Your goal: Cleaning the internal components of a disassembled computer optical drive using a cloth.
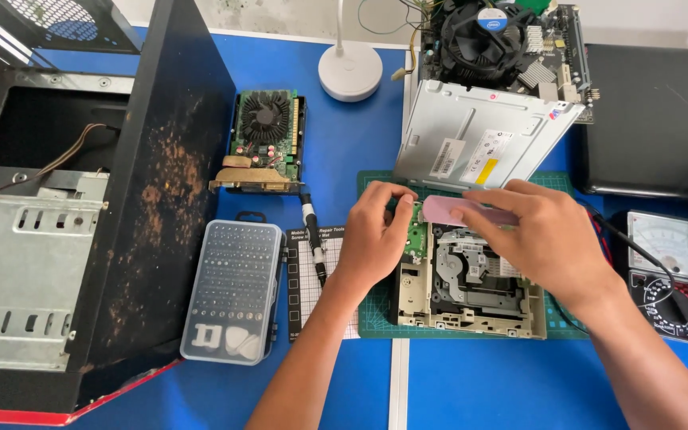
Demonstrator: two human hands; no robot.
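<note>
From the head view, my right hand (539, 235) pinches a light, stiff pink eraser (443, 210) over the opened optical drive (471, 287) on the table (344, 159); my left hand (376, 235) steadies its fragile green board (416, 235) by the edge

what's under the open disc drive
A green cutting mat lies under the drive, showing along its left and lower edges. The mat's middle is covered by the drive.

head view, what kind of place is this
Probably an electronics or computer repair bench: an opened optical drive lies on a green cutting mat under both hands, with a case of screwdriver bits, a loose graphics card and an analog multimeter around it.
</note>
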